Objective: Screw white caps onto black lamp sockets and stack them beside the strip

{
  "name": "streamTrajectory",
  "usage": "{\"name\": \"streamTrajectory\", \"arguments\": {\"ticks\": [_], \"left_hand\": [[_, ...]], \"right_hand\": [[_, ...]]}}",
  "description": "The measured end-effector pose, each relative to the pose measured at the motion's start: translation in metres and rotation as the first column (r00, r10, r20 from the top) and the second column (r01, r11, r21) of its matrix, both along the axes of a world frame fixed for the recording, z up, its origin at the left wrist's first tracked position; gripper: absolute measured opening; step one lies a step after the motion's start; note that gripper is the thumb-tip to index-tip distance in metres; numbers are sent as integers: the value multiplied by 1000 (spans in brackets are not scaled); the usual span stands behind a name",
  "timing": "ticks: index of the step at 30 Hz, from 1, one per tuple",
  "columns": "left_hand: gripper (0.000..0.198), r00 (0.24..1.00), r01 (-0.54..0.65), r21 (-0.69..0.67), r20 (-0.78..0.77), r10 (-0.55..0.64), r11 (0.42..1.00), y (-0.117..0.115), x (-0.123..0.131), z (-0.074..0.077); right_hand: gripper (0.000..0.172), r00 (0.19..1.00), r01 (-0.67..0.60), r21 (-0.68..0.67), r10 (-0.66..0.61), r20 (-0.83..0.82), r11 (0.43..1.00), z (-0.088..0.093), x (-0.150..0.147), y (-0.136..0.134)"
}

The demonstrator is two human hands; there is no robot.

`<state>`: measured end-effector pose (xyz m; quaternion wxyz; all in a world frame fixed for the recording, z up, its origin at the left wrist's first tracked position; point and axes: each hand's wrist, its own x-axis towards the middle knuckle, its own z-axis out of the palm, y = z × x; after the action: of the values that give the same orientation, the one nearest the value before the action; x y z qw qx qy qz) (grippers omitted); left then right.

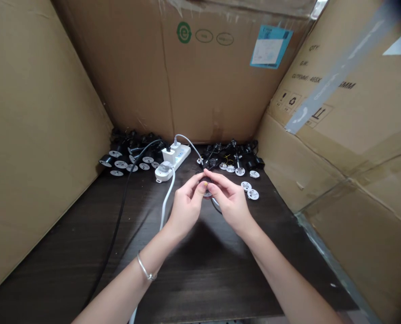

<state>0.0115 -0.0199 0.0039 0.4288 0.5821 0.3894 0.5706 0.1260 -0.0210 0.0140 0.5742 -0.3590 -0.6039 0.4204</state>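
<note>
Over the middle of a dark wooden table (pixel 193 274), my left hand (pixel 186 204) and my right hand (pixel 230 200) meet, both pinched on one small black part with a white round face (pixel 207 193). Most of that part is hidden by my fingers. A thin grey cable (pixel 189 141) runs from it back to a white charger in the white power strip (pixel 173 163). A bracelet sits on my left wrist.
Cardboard boxes (pixel 203 76) wall in the table on the left, back and right. A heap of small black parts with white discs (pixel 126 157) lies at the back left. Another heap (pixel 236 159) lies at the back right, with loose white discs (pixel 251 191) nearby. A black cord (pixel 119 216) and a white cord (pixel 165 209) cross the table.
</note>
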Motion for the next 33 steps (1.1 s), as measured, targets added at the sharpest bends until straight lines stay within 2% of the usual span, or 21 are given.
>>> {"name": "streamTrajectory", "arguments": {"ticks": [2,4,8,11,15,19,26,33], "left_hand": [[39,1000,-10,-20,22,10,1000,0,1,-2],[39,998,13,-51,66,-10,999,1,1,-4],[41,959,214,-119,212,-186,969,5,0,-5],[44,932,316,-137,231,-280,939,6,-1,-2],[48,954,276,-140,161,-254,951,5,-1,1],[46,970,231,-110,110,-219,967,5,-1,-2],[37,998,65,-58,16,-64,996,-1,2,-6],[42,997,58,-52,-57,-61,997,-5,4,-4]], "right_hand": [[27,996,70,81,-75,58,994,-3,-1,-1],[25,993,82,89,-89,74,993,-5,-1,0],[23,1000,19,-45,-19,-13,999,-3,2,4],[27,991,-55,-162,34,-127,985,-1,5,7],[33,970,-161,-206,117,-213,965,-1,7,9],[34,991,-86,-189,64,-118,978,1,5,7],[29,1000,17,-93,-17,-1,996,-7,-3,-1],[24,996,85,-21,-84,20,996,-5,1,3]]}}
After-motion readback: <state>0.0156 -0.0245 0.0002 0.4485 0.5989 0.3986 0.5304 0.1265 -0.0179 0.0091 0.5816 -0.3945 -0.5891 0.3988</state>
